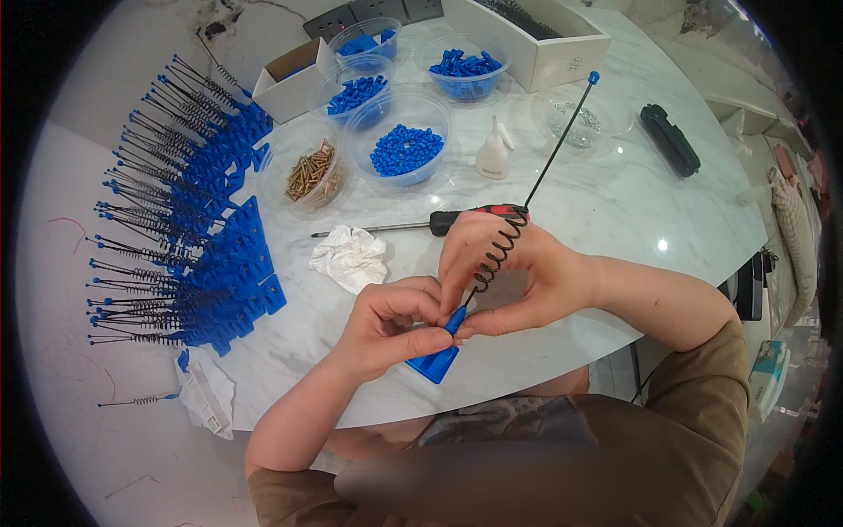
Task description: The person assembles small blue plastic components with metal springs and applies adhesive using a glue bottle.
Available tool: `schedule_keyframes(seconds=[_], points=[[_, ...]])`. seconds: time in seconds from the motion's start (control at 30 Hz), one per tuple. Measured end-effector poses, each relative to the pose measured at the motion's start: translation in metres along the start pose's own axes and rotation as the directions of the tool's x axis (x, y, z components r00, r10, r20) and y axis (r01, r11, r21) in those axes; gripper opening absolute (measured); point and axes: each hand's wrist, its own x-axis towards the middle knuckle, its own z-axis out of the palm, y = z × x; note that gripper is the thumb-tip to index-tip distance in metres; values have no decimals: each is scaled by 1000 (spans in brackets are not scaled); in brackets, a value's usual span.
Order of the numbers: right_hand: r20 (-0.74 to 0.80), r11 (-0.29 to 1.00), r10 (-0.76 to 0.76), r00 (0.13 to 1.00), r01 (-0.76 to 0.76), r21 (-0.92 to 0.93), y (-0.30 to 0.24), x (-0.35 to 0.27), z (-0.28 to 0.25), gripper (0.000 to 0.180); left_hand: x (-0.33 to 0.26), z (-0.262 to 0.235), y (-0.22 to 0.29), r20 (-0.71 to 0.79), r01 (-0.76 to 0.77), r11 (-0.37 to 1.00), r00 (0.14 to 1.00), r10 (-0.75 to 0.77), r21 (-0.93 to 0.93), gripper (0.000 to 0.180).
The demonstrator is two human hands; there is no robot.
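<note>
Marbled counter [606,198] spreads beneath everything, with bowls [359,132] of blue parts on its far side. At the near side, the left hand's [386,323] grip is pinched closed on a blue base [432,366]; the right hand's [558,268] fingertips meet around the coiled wire's [498,253] lower end, whether squeezing wire or plastic I cannot tell. Bracing the base firmly and keeping both parts in line should work best.

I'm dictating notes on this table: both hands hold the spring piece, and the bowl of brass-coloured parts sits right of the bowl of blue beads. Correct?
Not quite: the head view shows the bowl of brass-coloured parts left of the bowl of blue beads. The left hand and right hand do hold the spring piece.
</note>
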Motion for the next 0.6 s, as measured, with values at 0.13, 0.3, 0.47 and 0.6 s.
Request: schedule_keyframes(seconds=[0.13, 0.3, 0.47, 0.6], points=[[6, 1000, 4, 1000, -4, -26, 0, 0, 0, 21, 1, -2, -1, 12, -40, 999, 999, 39, 4, 9], [-13, 999, -28, 1000, 28, -34, 2, -1, -1, 21, 1, -2, -2, -3, -48, 999, 999, 48, 16, 9], [-20, 993, -11, 1000, 8, -120, 1, -3, -4, 21, 1, -5, -2, 1, -65, 997, 998, 65, 43, 9], [-55, 996, 14, 998, -19, -90, 3, -3, -3, 21, 1, -4, -3, -25, -47, 999, 999, 47, -8, 9]])
